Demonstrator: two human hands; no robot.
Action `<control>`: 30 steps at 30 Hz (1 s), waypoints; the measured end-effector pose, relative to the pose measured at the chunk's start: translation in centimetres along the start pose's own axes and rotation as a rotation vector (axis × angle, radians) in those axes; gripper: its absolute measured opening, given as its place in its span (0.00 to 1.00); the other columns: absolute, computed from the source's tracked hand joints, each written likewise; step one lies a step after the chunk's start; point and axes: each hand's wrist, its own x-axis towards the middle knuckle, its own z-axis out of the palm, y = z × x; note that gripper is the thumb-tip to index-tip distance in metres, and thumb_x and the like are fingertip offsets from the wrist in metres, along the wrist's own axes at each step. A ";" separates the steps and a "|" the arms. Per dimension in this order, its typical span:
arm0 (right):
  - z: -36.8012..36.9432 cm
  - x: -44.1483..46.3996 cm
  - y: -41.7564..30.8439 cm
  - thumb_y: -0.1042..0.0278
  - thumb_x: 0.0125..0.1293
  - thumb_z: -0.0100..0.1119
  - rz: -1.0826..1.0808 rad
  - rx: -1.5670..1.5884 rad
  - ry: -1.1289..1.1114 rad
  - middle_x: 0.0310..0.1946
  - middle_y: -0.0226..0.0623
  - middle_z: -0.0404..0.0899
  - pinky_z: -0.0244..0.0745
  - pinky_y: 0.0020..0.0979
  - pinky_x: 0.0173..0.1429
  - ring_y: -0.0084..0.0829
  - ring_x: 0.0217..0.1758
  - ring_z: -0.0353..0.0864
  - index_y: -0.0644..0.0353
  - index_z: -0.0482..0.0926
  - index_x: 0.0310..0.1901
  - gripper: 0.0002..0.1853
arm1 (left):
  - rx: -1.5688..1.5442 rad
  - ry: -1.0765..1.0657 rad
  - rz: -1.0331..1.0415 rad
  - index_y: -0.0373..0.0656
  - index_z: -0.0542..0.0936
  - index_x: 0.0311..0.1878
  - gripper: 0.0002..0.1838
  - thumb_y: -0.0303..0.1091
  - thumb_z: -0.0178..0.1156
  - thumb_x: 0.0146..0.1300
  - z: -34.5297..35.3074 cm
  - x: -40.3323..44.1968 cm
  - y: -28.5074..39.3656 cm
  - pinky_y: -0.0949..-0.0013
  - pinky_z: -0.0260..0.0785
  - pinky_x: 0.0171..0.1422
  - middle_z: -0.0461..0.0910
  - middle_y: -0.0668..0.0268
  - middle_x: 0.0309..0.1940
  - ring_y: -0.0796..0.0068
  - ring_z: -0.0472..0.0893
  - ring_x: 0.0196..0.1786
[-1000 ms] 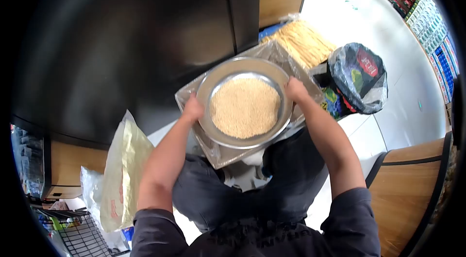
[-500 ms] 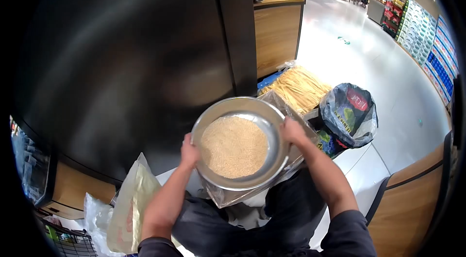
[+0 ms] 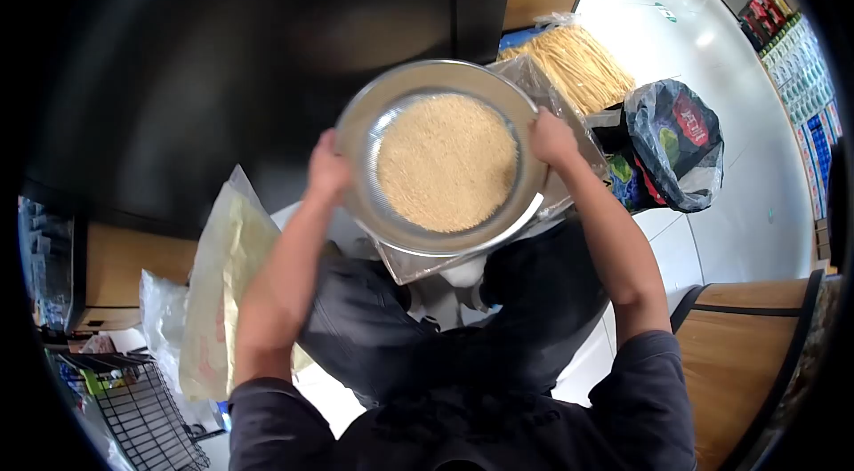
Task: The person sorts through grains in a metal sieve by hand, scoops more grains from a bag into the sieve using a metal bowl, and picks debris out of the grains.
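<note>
A round metal sieve [image 3: 356, 195] is held up between my two hands, with a layer of pale tan grains [image 3: 447, 162] on its mesh. My left hand [image 3: 329, 170] grips its left rim and my right hand [image 3: 553, 138] grips the right rim; both are closed on it. Beneath the sieve, and mostly hidden by it, lies a square box lined with clear plastic [image 3: 407, 270], in front of my knees.
Long yellow sticks [image 3: 583, 66] lie beyond the box. An open plastic bag [image 3: 680, 146] stands at the right, near a wooden cabinet [image 3: 743, 364]. A yellowish sack [image 3: 218, 293] and a wire basket [image 3: 147, 418] are at the left. A dark panel [image 3: 267, 71] rises ahead.
The view has tilted down again since the middle frame. The sieve has shifted over the box and now sits higher and closer, and the grains have spread across its mesh. Both hands keep their grip.
</note>
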 end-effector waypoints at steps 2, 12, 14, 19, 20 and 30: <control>0.3 0.4 0.0 0.59 0.74 0.49 -0.025 -0.020 -0.025 0.52 0.58 0.83 0.76 0.52 0.62 0.57 0.57 0.82 0.60 0.75 0.59 0.19 | -0.172 -0.035 -0.081 0.38 0.72 0.68 0.28 0.20 0.55 0.61 -1.1 -1.5 2.4 0.59 0.75 0.61 0.84 0.48 0.53 0.52 0.84 0.56; 0.7 1.0 0.7 0.53 0.75 0.51 -0.086 -0.104 0.024 0.51 0.57 0.84 0.75 0.53 0.62 0.57 0.56 0.83 0.61 0.76 0.54 0.20 | -0.198 -0.051 -0.076 0.37 0.70 0.69 0.30 0.22 0.64 0.63 -1.9 -1.5 3.4 0.64 0.78 0.55 0.83 0.53 0.56 0.64 0.85 0.53; 0.4 1.4 2.3 0.52 0.75 0.52 -0.058 -0.056 0.023 0.53 0.57 0.83 0.75 0.53 0.62 0.58 0.58 0.81 0.61 0.76 0.55 0.20 | -0.067 -0.049 0.062 0.39 0.70 0.70 0.29 0.22 0.61 0.65 0.0 -0.1 -0.2 0.63 0.78 0.53 0.82 0.53 0.57 0.64 0.85 0.52; 0.6 1.5 3.3 0.52 0.75 0.52 -0.008 -0.162 0.000 0.52 0.59 0.82 0.74 0.54 0.63 0.59 0.58 0.81 0.63 0.76 0.54 0.21 | 0.106 -0.020 -0.070 0.38 0.70 0.71 0.29 0.23 0.59 0.66 0.6 -0.7 1.3 0.64 0.77 0.57 0.82 0.54 0.57 0.64 0.84 0.54; 0.9 0.9 1.9 0.52 0.75 0.51 -0.081 -0.147 -0.017 0.52 0.60 0.82 0.74 0.54 0.62 0.59 0.57 0.81 0.63 0.77 0.53 0.20 | -0.077 -0.040 -0.078 0.36 0.70 0.72 0.30 0.25 0.59 0.65 -0.7 -1.5 2.4 0.63 0.77 0.59 0.83 0.50 0.55 0.62 0.85 0.55; 0.0 0.2 2.3 0.52 0.72 0.55 -0.144 -0.097 -0.086 0.50 0.59 0.83 0.75 0.52 0.61 0.59 0.56 0.81 0.63 0.79 0.53 0.21 | -0.253 -0.129 -0.074 0.39 0.75 0.67 0.26 0.23 0.58 0.64 -1.2 -1.0 1.9 0.63 0.73 0.63 0.84 0.53 0.56 0.64 0.83 0.58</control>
